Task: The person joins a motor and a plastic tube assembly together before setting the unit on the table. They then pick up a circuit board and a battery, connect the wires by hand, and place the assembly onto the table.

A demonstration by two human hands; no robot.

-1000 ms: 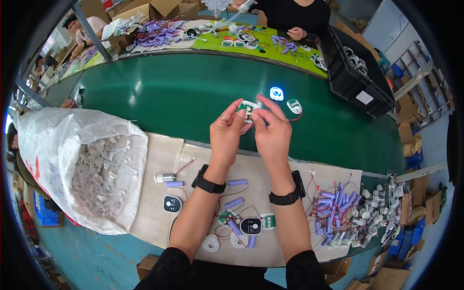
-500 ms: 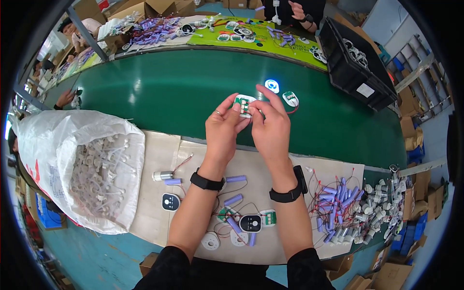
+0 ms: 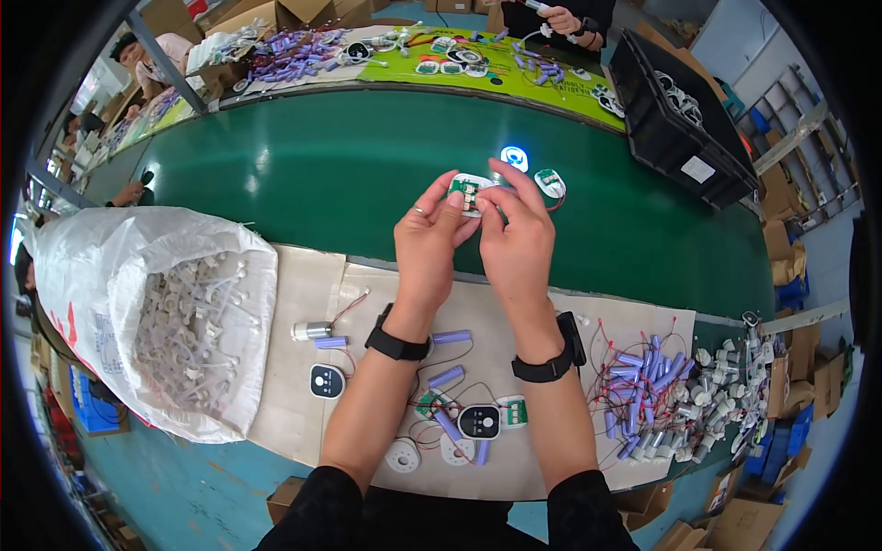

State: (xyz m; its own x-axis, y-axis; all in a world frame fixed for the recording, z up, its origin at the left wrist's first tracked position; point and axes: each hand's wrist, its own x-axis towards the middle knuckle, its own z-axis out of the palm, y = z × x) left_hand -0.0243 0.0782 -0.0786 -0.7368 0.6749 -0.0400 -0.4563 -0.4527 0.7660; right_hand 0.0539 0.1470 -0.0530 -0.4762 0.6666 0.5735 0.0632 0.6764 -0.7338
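Head view: green conveyor belt (image 3: 303, 174) spans the upper frame, cardboard-covered surface (image 3: 303, 303) below it. White sack (image 3: 138, 321) of pale plastic parts sits far left; black crate (image 3: 684, 129) upper right. Purple battery cells with wires (image 3: 643, 386) heaped at right. Left hand (image 3: 427, 243) and right hand (image 3: 519, 239), each grip pinched shut, share a small circuit board piece (image 3: 469, 191) above the belt's near edge.

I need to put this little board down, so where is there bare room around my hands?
The green conveyor belt is bare left of your left hand, up to the white plastic sack. The beige mat beside the sack is open too. Crowded: purple cells and wires at right, parts between your forearms.
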